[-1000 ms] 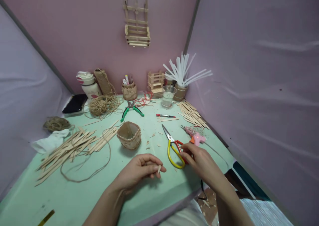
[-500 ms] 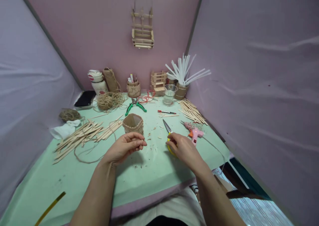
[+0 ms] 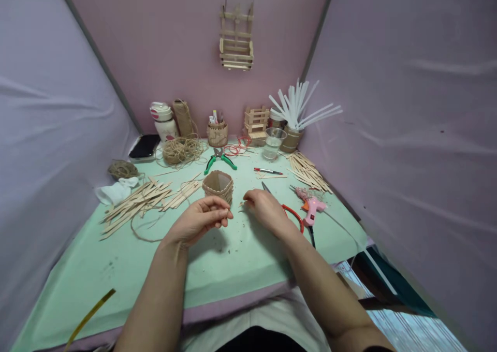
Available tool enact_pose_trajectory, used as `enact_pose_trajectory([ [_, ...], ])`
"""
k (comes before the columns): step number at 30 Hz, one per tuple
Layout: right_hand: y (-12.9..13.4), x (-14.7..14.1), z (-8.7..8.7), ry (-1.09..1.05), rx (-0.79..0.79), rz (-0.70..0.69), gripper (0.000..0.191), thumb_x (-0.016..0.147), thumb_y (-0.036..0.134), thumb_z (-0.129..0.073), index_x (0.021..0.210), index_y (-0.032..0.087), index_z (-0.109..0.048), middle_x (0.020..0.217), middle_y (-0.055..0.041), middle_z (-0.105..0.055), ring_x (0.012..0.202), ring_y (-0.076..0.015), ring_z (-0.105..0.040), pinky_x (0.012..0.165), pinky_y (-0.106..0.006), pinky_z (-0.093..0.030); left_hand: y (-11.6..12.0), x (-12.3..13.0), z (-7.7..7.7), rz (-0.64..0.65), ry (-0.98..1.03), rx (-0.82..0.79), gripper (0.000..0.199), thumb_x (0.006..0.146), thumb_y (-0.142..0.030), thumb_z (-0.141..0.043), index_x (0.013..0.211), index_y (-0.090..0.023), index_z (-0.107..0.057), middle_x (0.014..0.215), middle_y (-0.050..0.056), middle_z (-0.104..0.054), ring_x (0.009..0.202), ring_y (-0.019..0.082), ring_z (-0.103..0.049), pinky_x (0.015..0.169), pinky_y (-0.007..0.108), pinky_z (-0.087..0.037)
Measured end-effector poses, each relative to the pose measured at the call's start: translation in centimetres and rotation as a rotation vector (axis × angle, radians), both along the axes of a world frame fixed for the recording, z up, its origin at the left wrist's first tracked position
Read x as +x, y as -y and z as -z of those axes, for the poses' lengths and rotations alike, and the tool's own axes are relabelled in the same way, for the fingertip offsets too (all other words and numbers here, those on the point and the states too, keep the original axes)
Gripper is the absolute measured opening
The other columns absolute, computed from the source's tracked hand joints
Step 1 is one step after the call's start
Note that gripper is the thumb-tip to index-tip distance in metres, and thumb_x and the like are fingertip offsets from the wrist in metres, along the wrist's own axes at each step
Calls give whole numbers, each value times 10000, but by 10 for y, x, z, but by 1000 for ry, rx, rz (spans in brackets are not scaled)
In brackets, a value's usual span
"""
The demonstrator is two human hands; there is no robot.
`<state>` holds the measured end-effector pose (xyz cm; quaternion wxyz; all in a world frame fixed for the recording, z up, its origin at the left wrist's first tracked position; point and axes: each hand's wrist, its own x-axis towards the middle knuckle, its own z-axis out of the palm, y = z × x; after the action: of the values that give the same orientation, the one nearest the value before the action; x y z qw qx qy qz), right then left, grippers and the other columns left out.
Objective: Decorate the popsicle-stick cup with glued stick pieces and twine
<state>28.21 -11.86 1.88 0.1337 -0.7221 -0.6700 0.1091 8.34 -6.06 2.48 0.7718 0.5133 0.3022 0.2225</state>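
Observation:
My left hand (image 3: 204, 218) is closed in a pinch in front of a twine-wrapped box (image 3: 218, 186). Whatever lies between its fingertips is too small to name. My right hand (image 3: 264, 210) hovers palm down to the right of the box, fingers bent and loosely apart, with nothing visible in them. Under and beside that hand lie scissors; a red handle loop (image 3: 294, 216) shows to its right and a blade tip (image 3: 265, 187) above it. Small scraps dot the cloth between the hands. A strand of twine (image 3: 144, 236) curves toward my left wrist.
Wooden sticks (image 3: 135, 207) lie left, more sticks (image 3: 308, 172) right. A pink glue gun (image 3: 313, 209) rests beyond the scissors. Green-handled pliers (image 3: 219, 159), a pen (image 3: 267, 171), a water cup (image 3: 273, 144) and a twine heap (image 3: 181, 151) are farther back.
My right hand has left the scissors and moved left toward my left hand. The left hand keeps its pinch. The view has shifted slightly, so everything sits farther right.

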Motion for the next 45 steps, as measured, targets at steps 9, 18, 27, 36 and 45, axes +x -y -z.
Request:
enact_pose_trajectory([
  [9,-21,-12,19,8,-73,-38,207,867,86,-447,916,174,-628,937,-70,-611,826,-170,-545,655,-261,-328,7,19,11,147,-131,30,290,710,-350,-757,850,-149,-603,803,54,-698,594,83,-544,571,205,-390],
  [18,-25,-7,24,-80,-72,-18,206,839,49,-443,873,178,-601,907,-48,-588,787,-162,-511,627,-251,-312,8,24,19,148,-183,0,299,727,-373,-750,874,-152,-612,749,27,-649,624,92,-547,585,211,-393],
  [27,-18,-3,9,-116,-126,5,228,859,70,-428,918,185,-616,994,-71,-613,827,-172,-549,656,-256,-333,8,27,23,127,-243,-37,324,704,-412,-759,842,-144,-641,727,49,-658,601,111,-559,563,229,-400],
  [36,-91,159,-13,26,11,310,182,839,151,-537,902,169,-707,893,-76,-718,838,-185,-617,702,-239,-368,13,36,28,125,-290,1,330,741,-445,-697,853,-142,-630,780,74,-674,645,133,-580,605,258,-427],
  [45,-152,190,37,42,-71,316,186,789,204,-660,950,136,-725,954,-89,-729,837,-168,-625,696,-216,-392,13,34,28,165,-368,170,256,819,-401,-594,878,-152,-605,666,44,-647,639,145,-562,632,266,-424],
])
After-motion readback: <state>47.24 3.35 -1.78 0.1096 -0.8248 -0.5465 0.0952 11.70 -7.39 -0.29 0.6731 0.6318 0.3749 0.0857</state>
